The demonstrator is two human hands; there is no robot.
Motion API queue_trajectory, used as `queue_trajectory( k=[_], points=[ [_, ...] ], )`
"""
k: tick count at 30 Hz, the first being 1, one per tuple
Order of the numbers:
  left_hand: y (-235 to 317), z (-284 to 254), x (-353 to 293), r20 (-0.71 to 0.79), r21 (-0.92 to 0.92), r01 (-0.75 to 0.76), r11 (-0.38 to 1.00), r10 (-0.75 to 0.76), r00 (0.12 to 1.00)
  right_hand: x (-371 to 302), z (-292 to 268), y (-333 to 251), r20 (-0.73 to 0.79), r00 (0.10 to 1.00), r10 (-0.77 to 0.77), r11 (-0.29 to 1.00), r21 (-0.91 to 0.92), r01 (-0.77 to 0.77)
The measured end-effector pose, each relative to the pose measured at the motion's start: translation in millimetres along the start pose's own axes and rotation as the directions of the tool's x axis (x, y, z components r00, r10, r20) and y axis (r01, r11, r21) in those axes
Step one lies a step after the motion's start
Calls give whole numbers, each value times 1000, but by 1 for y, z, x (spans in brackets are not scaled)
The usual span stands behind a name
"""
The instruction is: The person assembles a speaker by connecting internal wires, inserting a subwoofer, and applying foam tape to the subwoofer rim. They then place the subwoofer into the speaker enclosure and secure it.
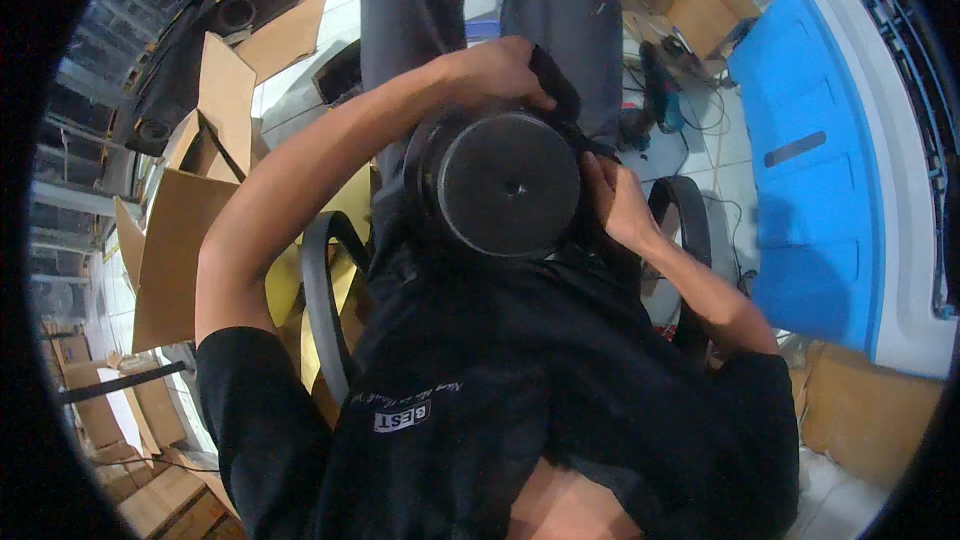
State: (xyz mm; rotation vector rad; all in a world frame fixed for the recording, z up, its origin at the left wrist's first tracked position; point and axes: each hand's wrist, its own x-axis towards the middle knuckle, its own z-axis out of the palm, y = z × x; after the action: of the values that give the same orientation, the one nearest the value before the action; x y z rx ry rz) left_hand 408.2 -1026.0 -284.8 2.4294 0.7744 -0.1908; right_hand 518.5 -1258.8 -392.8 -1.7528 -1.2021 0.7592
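On my lap rests a black round speaker driver (508, 185), its flat magnet disc turned up with a small hole in the middle. My left hand (500, 72) reaches across its far side, fingers curled down at the rim. A dark piece (556, 85) lies against those fingers; I cannot tell whether it is cloth or part of the driver. At the right edge of the driver my right hand (618, 202) is closed, fingertips tucked at its side and partly hidden.
Chair armrests (325, 290) flank my lap. Cut cardboard (185, 255) stands at the left, near a black speaker cabinet (240, 10). A large blue panel (810, 160) is at the right. A dark teal power tool (660, 90) and cables lie on the tiled floor.
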Motion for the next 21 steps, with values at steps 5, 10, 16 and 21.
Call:
queue_trajectory(
  k=[5,10,16,21],
  points=[
    [-27,-19,-1,106,-137,-210,968,225,969,0,0,-9,-52,971,-234,972,-21,233],
    [-36,-6,4,66,275,-324,905,318,946,-2,-4,-11,41,999,-25,999,21,25],
    [-43,4,-16,-73,178,-299,937,316,946,-7,5,3,-49,989,-142,988,-69,138],
    [-21,-5,-84,-497,-176,-486,856,349,795,1,-1,4,59,998,8,997,74,-12]
  ],
)
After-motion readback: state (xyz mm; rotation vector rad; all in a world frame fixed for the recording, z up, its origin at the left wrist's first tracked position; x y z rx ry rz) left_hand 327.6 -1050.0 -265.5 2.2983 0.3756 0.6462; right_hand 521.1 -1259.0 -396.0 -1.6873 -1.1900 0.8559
